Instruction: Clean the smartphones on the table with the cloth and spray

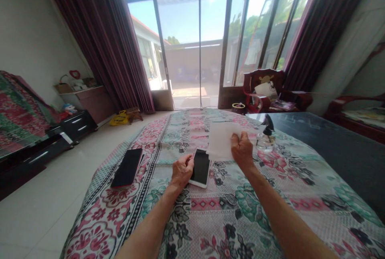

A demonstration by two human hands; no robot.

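Near the left edge of the floral cloth-covered table [207, 219] lies a black rectangular device with a reddish rim [128, 167]. The left hand [182, 168] curls at the white-framed, black-screened tablet [201, 168], mid-table, apparently steadying it; whether it grips, I cannot tell. The right hand [243, 148] pinches a thin white rectangular sheet [221, 142], which hides the tablet's far right corner. Toward the table's right edge stands a clear spray bottle with a black head [265, 142].
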